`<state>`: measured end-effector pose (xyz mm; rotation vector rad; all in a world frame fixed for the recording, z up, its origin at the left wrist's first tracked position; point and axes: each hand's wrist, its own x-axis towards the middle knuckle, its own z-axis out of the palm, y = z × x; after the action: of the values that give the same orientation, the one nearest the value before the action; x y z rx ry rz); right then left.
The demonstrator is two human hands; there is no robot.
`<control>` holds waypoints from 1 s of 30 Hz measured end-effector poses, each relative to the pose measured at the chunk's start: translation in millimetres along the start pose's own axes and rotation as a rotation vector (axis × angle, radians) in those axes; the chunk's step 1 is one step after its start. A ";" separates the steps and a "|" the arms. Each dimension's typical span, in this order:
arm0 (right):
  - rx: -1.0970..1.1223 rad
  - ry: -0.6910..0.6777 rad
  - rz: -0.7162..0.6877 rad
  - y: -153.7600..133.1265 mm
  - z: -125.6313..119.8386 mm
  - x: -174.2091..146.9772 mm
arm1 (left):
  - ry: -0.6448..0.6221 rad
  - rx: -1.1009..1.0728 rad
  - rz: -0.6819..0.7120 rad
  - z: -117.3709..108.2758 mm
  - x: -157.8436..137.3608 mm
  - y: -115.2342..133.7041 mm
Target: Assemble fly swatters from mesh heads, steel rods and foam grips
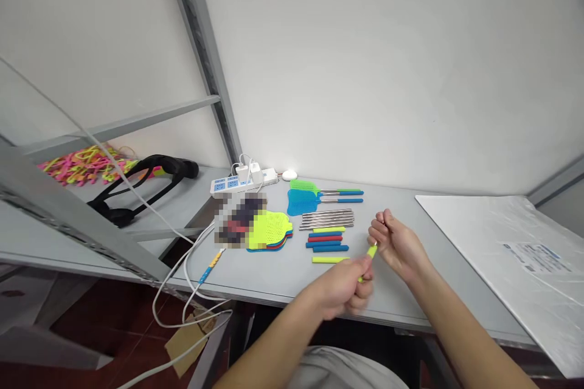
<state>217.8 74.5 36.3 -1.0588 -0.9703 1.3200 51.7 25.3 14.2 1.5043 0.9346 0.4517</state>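
Note:
My left hand is closed around a yellow-green handle grip, whose upper end sticks out past the thumb. Just above it my right hand is closed on a thin metal rod, mostly hidden by the fingers; a short shiny bit shows at the grip's end. Left of my hands lie loose grips in blue, red and yellow-green. Behind them is a row of metal rods. Two fly swatters with handles, one green and one blue, lie farther back. Stacked swatter heads have a yellow one on top.
A white power strip with chargers stands by the wall, its cables hanging off the table's left. Black-framed gear and colourful pieces sit on the left shelf. A white wrapped panel lies at the right.

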 end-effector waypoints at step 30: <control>-1.604 -0.765 -0.695 -10.5 -43.3 3.9 | 0.128 0.908 0.094 -39.0 7.5 50.6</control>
<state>262.5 76.8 35.1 -1.0330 -2.8644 0.0663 41.6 59.7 67.7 2.3620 1.2577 0.1808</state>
